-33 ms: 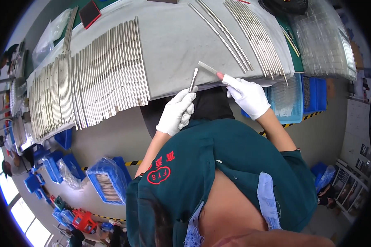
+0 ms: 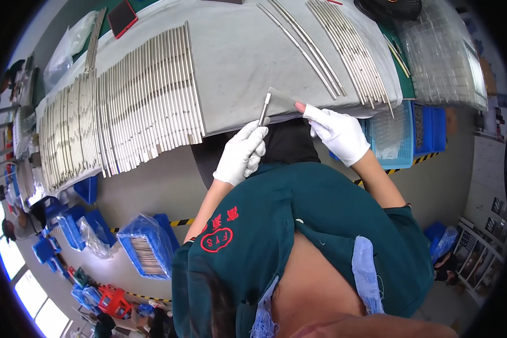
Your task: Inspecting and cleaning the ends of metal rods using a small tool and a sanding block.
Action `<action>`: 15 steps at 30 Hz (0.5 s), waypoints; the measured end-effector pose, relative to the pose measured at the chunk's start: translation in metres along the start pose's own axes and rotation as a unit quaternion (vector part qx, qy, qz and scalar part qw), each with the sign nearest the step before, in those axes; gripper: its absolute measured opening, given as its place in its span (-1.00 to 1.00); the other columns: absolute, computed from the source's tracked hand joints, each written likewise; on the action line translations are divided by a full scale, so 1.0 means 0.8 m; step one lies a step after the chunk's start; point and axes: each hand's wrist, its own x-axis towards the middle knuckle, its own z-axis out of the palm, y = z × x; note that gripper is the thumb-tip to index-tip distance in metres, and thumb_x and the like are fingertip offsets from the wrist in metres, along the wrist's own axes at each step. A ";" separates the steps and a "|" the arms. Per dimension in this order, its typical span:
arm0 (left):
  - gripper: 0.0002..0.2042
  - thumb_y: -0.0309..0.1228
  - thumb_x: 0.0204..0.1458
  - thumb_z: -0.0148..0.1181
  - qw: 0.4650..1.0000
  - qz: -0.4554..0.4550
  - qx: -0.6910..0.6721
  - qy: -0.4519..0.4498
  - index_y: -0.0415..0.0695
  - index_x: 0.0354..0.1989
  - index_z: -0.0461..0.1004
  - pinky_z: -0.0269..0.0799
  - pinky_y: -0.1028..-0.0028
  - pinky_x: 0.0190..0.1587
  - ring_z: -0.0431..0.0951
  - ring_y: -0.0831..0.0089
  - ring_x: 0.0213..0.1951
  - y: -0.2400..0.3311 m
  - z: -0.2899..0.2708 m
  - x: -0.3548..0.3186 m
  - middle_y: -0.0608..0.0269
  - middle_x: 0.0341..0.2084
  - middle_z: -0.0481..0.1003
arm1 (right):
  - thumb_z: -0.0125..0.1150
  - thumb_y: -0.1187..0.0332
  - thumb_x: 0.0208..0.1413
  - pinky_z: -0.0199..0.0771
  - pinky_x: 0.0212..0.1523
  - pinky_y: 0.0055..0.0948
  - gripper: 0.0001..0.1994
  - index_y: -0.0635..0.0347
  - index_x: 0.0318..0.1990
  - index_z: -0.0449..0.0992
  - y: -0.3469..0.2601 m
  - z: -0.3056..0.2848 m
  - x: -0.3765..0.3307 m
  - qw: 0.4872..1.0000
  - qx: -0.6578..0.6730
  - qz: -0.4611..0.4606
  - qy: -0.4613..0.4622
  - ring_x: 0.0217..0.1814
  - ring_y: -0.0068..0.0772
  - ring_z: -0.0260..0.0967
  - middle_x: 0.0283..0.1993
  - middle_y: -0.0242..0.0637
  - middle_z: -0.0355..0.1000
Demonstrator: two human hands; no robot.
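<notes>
In a white glove, my left hand (image 2: 243, 151) is closed around a thin metal rod (image 2: 263, 110), its bright end pointing up and away from me. My right hand (image 2: 339, 130), also gloved but with a bare fingertip showing, pinches a narrow flat file (image 2: 283, 97), which is smeared by motion. The far end of the file lies by the rod's tip; whether they touch I cannot tell. Both hands are held at the near edge of the cloth-covered table (image 2: 236, 67). To the left lie many metal rods (image 2: 146, 96) side by side in a dense row.
Three loose rods (image 2: 307, 48) and another group of rods (image 2: 352, 53) lie on the right. A red-edged phone (image 2: 122, 18) is at the far left. Clear plastic trays (image 2: 442, 53) are stacked at the far right, above blue bins (image 2: 428, 127). Behind me stands a blue crate (image 2: 146, 248).
The file in my right hand has swung slightly, its far end shifting up and left towards the rod's tip. My left hand and the rod have stayed nearly still.
</notes>
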 end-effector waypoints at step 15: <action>-0.69 -0.36 0.11 0.10 0.981 0.096 0.126 0.114 -0.21 0.00 0.45 0.00 0.69 -0.63 0.12 0.79 -0.67 -0.013 0.008 0.003 0.47 -0.65 0.40 | -0.03 0.33 0.13 0.37 -0.59 -0.32 -0.63 -0.34 0.09 0.36 -0.002 -0.006 0.003 0.997 -0.058 -0.019 -0.055 -0.61 -0.21 0.37 -0.54 -0.28 0.42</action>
